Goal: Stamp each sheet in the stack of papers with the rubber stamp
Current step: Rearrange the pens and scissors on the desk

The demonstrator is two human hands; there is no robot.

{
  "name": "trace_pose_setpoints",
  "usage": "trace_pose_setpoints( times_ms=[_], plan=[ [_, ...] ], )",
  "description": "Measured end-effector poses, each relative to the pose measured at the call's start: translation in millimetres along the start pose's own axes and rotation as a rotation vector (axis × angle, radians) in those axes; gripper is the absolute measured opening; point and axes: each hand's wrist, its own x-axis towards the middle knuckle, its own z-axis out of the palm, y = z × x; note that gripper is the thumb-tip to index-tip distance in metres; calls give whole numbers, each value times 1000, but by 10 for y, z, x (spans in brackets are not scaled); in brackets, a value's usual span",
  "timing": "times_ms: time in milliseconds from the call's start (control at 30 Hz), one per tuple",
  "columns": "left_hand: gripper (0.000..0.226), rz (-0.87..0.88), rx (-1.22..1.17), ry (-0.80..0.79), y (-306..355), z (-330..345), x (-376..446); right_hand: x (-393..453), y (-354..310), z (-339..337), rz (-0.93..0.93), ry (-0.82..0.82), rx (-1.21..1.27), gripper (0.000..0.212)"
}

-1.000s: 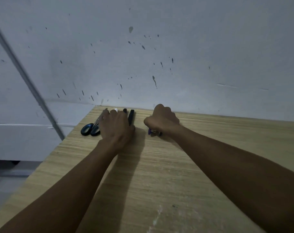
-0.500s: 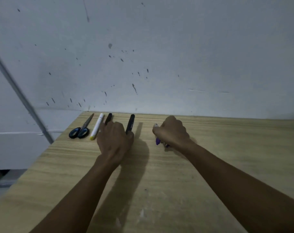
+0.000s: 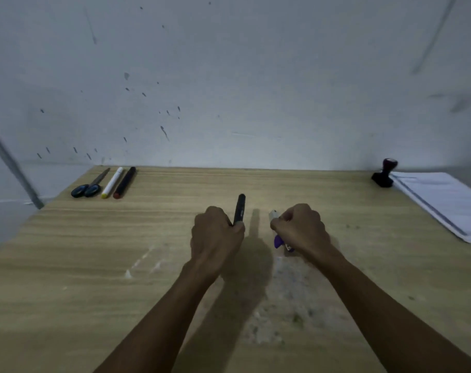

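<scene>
Your left hand (image 3: 216, 235) curls around a black marker (image 3: 239, 208); your right hand (image 3: 300, 228) grips a purple-tipped pen (image 3: 278, 241). The stamp (image 3: 384, 173) touches the papers (image 3: 441, 200) far right on the wooden table (image 3: 67, 265), against a spotted wall (image 3: 255, 76).

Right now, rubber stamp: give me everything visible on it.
The rubber stamp stands at the table's far right, near the wall, right beside the left edge of the paper stack; whether they touch cannot be told. It has a dark, blocky base and a handle rising to a rounded knob with a reddish tint, tilted slightly right. It looks like dark plastic. Neither hand touches it; both are busy mid-table.
</scene>
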Motion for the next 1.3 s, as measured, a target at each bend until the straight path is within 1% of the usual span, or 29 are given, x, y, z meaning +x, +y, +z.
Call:
trace_pose_setpoints(
  times_ms=[100,267,400,500,567,633,733,900,1300],
  plan=[
    [40,4,10,-33,202,281,-254,-156,277,-291,12,49,-55,24],
    [39,48,19,-85,529,656,-589,-272,683,-699,30,104,-141,26],
    [40,76,31,-65,789,877,-777,-282,980,-877,56,120,-246,25],
    [28,124,98,-82,940,987,-868,-284,1130,-931,79,106,-295,24],
    [27,157,124,-89,1011,1044,-893,-279,1196,-936,81,105,-314,25],
    [30,180,174,-116,1071,1095,-910,-270,1240,-930,83,105,-302,27],
    [32,173,244,-168,1126,1131,-950,-273,1276,-924,74,101,-267,29],
    [35,172,298,-177,1169,1110,-961,-285,1306,-909,58,129,-239,25],
    [47,139,286,-214,1165,1078,-986,-285,1331,-891,79,142,-241,25]
  ],
)
